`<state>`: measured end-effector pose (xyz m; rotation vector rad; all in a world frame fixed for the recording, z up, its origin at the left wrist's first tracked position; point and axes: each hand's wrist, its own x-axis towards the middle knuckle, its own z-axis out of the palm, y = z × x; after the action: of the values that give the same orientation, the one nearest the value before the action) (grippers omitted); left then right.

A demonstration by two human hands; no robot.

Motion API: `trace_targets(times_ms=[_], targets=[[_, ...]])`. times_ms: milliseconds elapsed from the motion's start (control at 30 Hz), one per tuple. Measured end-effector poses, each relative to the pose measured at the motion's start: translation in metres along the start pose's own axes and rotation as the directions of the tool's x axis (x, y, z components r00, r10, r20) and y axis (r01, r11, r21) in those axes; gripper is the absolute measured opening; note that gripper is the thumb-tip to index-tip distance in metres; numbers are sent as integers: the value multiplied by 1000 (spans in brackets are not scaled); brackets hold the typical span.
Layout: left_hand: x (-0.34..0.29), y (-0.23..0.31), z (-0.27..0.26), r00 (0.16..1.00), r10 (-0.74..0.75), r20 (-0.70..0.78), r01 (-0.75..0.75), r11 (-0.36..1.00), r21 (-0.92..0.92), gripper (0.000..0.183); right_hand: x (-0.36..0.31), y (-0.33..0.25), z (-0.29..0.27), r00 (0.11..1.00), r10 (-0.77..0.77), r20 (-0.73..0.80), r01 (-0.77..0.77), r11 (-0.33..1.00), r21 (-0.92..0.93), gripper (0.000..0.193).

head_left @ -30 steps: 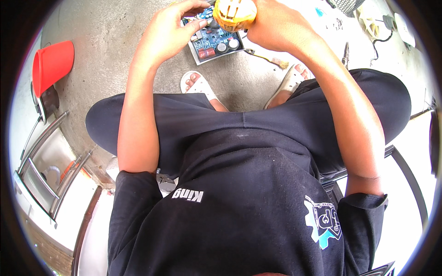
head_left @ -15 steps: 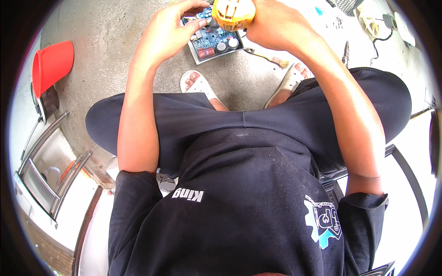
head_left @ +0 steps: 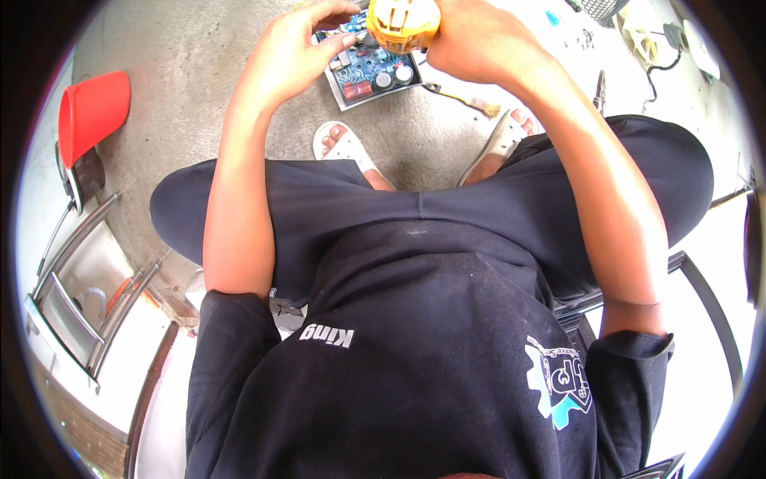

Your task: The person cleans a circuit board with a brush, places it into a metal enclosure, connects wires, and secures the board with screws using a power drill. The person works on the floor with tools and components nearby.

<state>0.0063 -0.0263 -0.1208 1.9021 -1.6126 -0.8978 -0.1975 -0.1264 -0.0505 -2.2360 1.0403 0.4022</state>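
Note:
My right hand (head_left: 483,48) is closed round a yellow power drill (head_left: 404,32), whose slotted, rounded end shows from above. Beneath the drill lies a blue circuit board (head_left: 363,70) with round capacitors and a dark red block, set in a shallow case (head_left: 369,100) on the floor. At the board's left side my left hand (head_left: 291,52) is open, thumb and forefinger apart over its far left part. Whether those fingertips touch the board, I cannot tell. The drill's working tip and part of the board are hidden under its body.
A paintbrush (head_left: 485,108) lies right of the case, near my sandalled feet (head_left: 345,140). A red bin (head_left: 94,116) stands at the left, above a metal-tube frame (head_left: 80,255). A black cable (head_left: 656,80) and pale parts (head_left: 638,36) are at the far right.
The drill has shifted very slightly left over the board. My hands otherwise keep almost the same pose, and the case stays in place.

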Motion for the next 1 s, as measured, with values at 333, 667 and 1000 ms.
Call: trace_targets(times_ms=[333, 667, 1000], targets=[[8, -28, 13, 997, -60, -38, 64, 989, 131, 33, -72, 40, -56, 880, -5, -474, 170, 937, 306, 36], [95, 27, 162, 938, 48, 343, -150, 949, 279, 27, -123, 111, -69, 476, 297, -828, 473, 707, 526, 30], [167, -28, 280, 973, -221, 69, 130, 769, 626, 27, -141, 141, -57, 508, 269, -818, 373, 788, 490, 28]])
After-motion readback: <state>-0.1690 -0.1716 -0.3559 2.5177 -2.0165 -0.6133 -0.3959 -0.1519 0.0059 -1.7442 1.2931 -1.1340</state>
